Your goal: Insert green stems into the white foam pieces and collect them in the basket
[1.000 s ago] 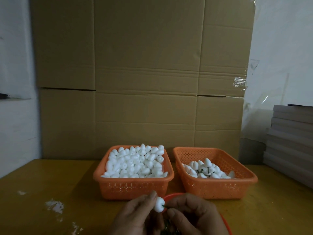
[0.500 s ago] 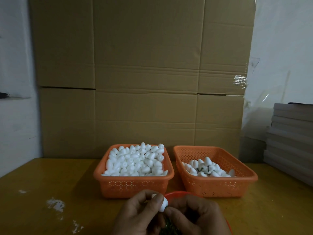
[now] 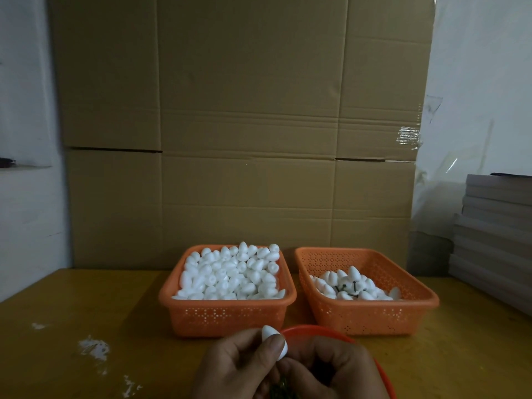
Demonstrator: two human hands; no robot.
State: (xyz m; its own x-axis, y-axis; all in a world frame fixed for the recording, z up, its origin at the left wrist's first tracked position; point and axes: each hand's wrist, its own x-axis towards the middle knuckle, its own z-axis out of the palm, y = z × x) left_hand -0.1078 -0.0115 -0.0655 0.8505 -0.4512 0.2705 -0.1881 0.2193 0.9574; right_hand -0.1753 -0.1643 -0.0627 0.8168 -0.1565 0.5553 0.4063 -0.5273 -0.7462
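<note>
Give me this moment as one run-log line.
left hand: pinches foam piece | right hand: curled at its lower end, stem not visible | left basket: heaped plain foam | right basket: few stemmed pieces

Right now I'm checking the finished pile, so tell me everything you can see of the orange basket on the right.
The right basket is orange, rectangular, plastic-looking, with perforated walls and a plain rim. It stands upright on the yellow table, beside but apart from the fuller left basket. It holds a low pile of white foam pieces, some showing dark stems. Neither hand touches it.
</note>
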